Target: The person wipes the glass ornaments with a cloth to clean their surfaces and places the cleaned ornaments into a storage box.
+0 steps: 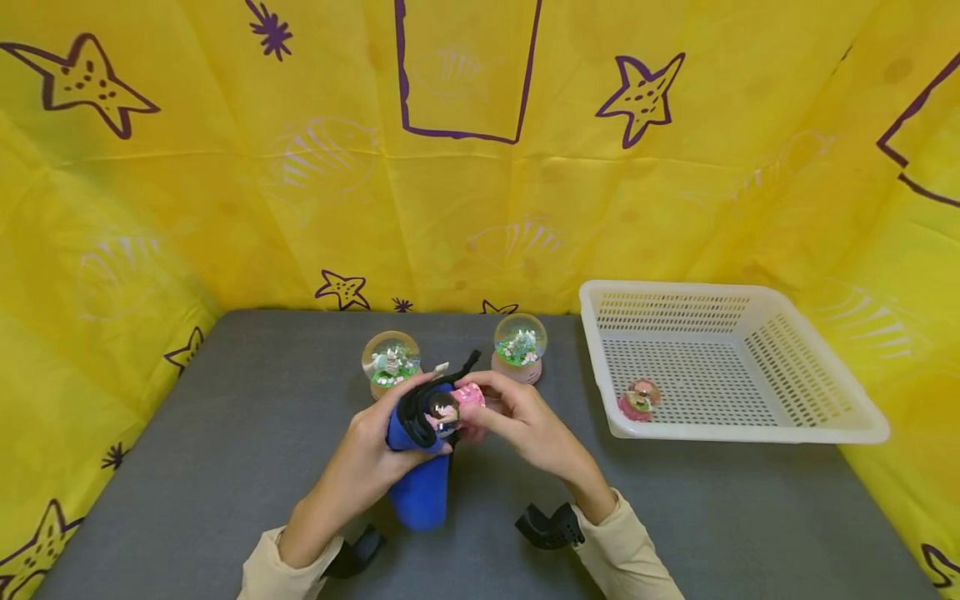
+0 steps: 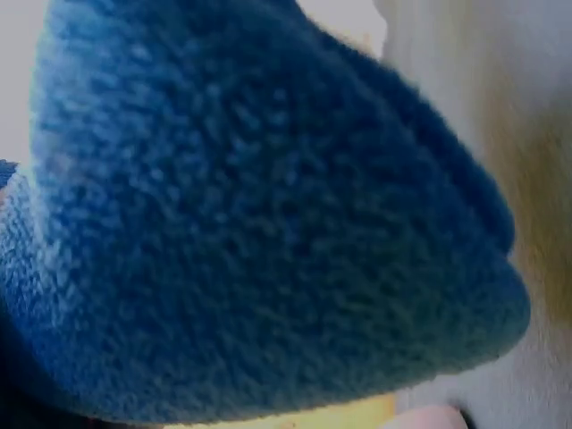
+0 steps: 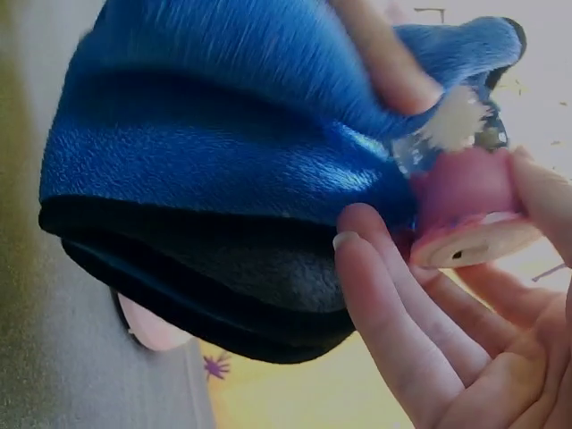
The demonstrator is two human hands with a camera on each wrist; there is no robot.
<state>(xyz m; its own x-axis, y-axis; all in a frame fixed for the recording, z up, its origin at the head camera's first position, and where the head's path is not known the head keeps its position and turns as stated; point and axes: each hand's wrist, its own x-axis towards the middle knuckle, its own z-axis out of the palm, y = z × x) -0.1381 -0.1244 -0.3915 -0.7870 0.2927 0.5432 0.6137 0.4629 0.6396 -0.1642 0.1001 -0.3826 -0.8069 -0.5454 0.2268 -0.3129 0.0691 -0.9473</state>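
My left hand point(image 1: 371, 437) grips a fuzzy blue cloth point(image 1: 422, 496) with black edging, folded over. In the left wrist view the cloth point(image 2: 268, 214) hides most of that hand. My right hand point(image 1: 536, 425) pinches a small snow globe point(image 1: 470, 398) by its pink base, its clear dome against the cloth. The right wrist view shows the globe's pink base point(image 3: 469, 192) tilted, its pale underside towards the camera. One finger of the left hand point(image 3: 389, 67) presses on the cloth near the dome.
Two larger snow globes point(image 1: 392, 360) stand behind the hands, the right one point(image 1: 519, 346) on a pink base. At the right, a white perforated basket point(image 1: 735, 432) holds another small pink-based globe point(image 1: 640, 400). Yellow patterned fabric point(image 1: 450, 192) hangs around the grey table point(image 1: 225, 417).
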